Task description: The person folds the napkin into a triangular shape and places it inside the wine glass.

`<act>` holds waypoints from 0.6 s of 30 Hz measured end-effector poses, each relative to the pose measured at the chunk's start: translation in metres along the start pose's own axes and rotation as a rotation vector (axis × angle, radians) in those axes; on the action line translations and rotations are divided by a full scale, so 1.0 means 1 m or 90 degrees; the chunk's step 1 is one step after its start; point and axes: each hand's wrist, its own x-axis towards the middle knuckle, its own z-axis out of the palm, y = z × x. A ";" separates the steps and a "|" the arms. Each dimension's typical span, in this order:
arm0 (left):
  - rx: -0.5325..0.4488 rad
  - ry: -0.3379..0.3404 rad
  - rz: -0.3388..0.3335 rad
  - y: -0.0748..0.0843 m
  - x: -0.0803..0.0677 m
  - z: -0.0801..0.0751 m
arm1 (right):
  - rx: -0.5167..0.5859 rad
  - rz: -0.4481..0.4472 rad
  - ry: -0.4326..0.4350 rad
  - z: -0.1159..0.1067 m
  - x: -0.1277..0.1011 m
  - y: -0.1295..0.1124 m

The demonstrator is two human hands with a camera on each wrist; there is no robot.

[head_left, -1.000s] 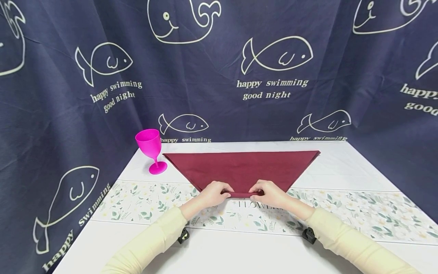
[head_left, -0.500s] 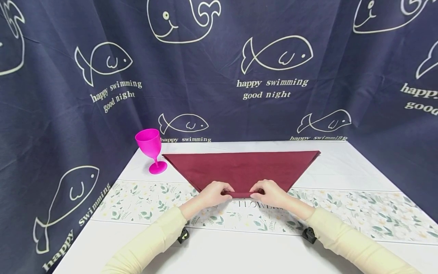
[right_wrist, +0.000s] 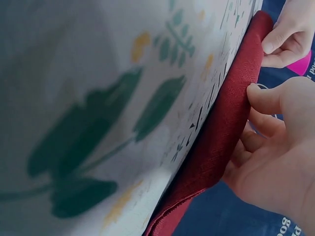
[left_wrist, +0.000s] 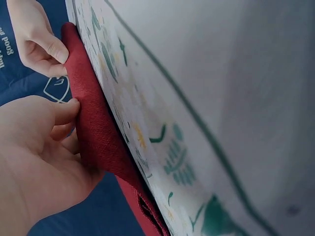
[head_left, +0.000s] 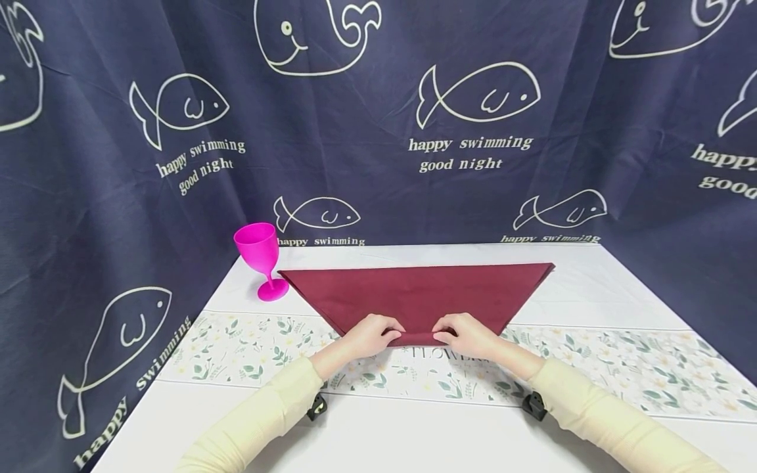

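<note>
Both hands pinch the folded near tip of a dark red triangular cloth napkin (head_left: 416,295) on the white counter (head_left: 591,289): left hand (head_left: 369,334) at nine o'clock, right hand (head_left: 467,334) at three, fingers (left_wrist: 61,110) curled around the fold. A pink plastic goblet (head_left: 260,256) stands beyond, at ten o'clock.

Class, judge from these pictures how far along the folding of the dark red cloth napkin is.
Done: the dark red cloth napkin lies as a triangle, long edge away. In hand: left hand and right hand pinch a narrow rolled fold at its near tip. Left: most of the triangle is flat; the pink plastic goblet stands empty beside it.
</note>
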 end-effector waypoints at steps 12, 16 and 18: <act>0.002 -0.006 0.002 -0.001 0.001 0.000 | -0.018 0.007 0.005 0.001 0.000 -0.001; -0.001 -0.007 0.007 -0.001 0.000 0.000 | -0.010 0.013 -0.001 0.001 0.000 -0.002; -0.011 -0.011 0.003 0.000 -0.001 0.000 | -0.008 0.012 0.001 0.002 0.000 -0.002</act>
